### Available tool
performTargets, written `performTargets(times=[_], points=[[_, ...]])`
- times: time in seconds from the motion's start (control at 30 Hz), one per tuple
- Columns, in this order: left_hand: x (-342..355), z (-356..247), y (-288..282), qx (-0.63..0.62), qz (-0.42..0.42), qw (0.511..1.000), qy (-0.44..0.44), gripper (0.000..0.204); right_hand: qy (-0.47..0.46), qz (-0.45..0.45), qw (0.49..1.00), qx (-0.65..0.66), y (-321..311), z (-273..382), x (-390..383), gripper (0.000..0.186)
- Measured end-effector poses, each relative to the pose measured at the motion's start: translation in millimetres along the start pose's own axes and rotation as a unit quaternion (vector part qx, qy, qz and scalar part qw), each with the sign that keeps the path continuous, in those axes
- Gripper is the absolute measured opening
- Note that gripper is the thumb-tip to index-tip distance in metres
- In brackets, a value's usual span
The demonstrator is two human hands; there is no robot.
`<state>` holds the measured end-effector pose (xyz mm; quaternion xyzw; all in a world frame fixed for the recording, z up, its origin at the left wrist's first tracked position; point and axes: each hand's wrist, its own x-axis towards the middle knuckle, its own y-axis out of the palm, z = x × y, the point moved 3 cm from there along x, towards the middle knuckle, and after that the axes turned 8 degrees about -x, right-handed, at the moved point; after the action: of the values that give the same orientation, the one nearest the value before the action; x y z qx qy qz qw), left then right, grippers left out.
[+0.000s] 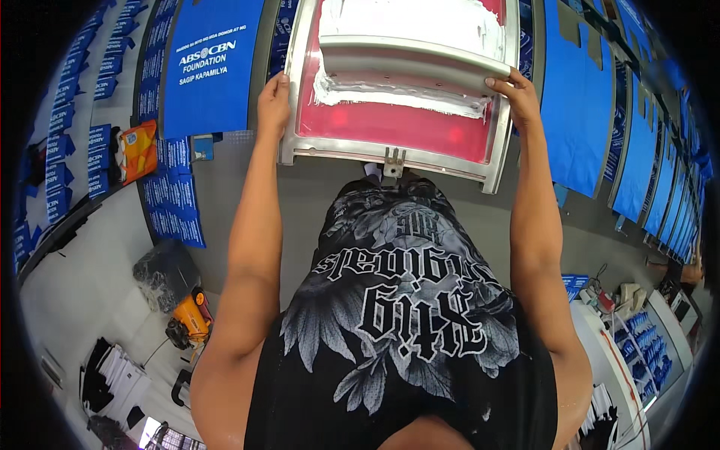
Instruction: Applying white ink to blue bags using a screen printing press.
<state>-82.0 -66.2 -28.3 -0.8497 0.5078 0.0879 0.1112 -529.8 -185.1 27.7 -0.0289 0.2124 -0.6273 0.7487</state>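
In front of me lies a screen printing frame [386, 159] with metal rails and a red mesh [352, 129]. Thick white ink [412, 22] covers the far part of the mesh, and a streak of it runs across the middle. A long metal squeegee [412, 64] rests across the frame, its right end nearer to me. My left hand [275, 103] is closed round the left rail. My right hand [520, 99] is closed at the right rail, its thumb lying over the squeegee's right end; its other fingers are partly hidden.
Blue printed sheets lie on boards to the left [214, 67] and right [581, 97], with more in a row at far right. A metal clamp [393, 166] sits at the frame's near edge. Behind on the left are an orange power tool [191, 319] and an orange bag [139, 152].
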Motion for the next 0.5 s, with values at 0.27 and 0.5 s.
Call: performTargets(times=[0.27, 0.5], points=[[-1.6, 14.6, 0.1, 0.016, 0.008, 0.999, 0.034, 0.041, -0.007, -0.002, 1.000, 0.024, 0.2, -3.8, -7.0, 0.040], [-54.5, -104.3, 39.5, 0.297, 0.073, 0.884, 0.354, 0.051, -0.073, 0.028, 0.844, -0.531, 15.9, 55.9, -58.5, 0.043]])
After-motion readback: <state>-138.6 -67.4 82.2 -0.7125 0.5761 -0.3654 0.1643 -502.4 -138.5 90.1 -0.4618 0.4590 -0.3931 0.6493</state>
